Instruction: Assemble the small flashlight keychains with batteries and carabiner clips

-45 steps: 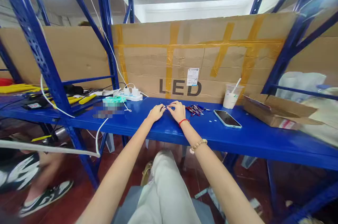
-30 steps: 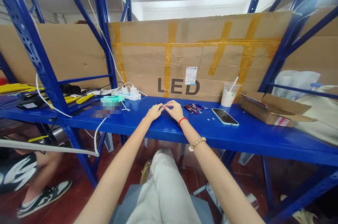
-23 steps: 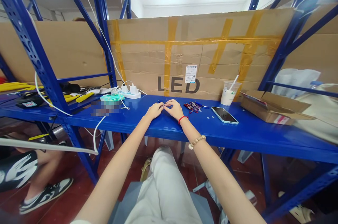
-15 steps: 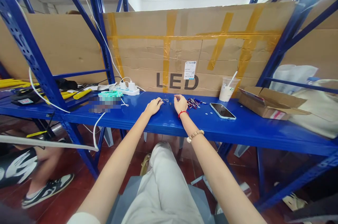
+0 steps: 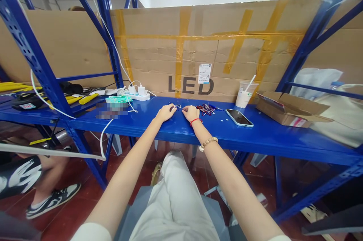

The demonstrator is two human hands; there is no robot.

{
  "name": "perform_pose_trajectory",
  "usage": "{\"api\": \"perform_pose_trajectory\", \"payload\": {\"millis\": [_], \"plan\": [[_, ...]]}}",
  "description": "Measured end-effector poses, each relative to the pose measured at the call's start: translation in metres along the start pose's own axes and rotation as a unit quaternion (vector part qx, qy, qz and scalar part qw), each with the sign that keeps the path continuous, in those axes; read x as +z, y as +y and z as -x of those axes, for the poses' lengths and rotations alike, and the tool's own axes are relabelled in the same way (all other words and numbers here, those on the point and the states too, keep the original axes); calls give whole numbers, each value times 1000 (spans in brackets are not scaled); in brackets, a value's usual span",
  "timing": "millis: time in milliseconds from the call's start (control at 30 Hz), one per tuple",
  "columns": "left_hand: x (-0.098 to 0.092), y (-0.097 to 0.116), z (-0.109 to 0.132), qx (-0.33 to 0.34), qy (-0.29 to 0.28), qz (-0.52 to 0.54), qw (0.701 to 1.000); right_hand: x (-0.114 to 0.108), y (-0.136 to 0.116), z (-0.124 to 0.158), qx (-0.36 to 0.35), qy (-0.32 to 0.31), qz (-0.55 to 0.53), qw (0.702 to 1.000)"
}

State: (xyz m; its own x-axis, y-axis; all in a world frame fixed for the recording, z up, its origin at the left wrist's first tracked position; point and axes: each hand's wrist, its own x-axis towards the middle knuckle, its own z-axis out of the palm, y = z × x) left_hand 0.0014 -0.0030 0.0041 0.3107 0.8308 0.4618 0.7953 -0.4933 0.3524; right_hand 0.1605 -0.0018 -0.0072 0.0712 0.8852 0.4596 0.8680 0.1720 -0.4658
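One right hand rests by one red-and-blue pile

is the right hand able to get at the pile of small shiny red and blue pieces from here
Probably yes: the pile lies just beside the right hand on the blue tabletop, with nothing standing between them.

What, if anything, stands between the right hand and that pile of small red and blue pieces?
Nothing visible: the right hand is close beside the pile. The phone and cup are on the pile's far side.
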Motion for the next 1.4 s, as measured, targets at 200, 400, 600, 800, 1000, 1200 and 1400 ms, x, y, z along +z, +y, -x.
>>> {"api": "perform_pose_trajectory", "payload": {"millis": [200, 400, 600, 800, 1000, 1200, 1400], "plan": [[2, -4, -2, 26, 1, -3, 1000, 5, 8, -2, -21, 16, -63, 998], [5, -9, -5, 42, 1, -8, 999, 5, 8, -3, -47, 31, -129, 990], [6, -12, -7, 53, 12, -16, 998, 2, 3, -2, -57, 42, -198, 978], [7, -15, -8, 48, 25, -25, 998, 3, -1, -5, -58, 50, -282, 956], [4, -14, -7, 61, 32, -26, 997, 4, -6, -5, -79, 21, -356, 931], [2, -12, -6, 86, 40, -30, 995, 8, -1, -9, -62, 0, -398, 915], [2, -13, -4, 107, 41, -36, 993, 10, 2, -10, -40, -18, -420, 907]]}}
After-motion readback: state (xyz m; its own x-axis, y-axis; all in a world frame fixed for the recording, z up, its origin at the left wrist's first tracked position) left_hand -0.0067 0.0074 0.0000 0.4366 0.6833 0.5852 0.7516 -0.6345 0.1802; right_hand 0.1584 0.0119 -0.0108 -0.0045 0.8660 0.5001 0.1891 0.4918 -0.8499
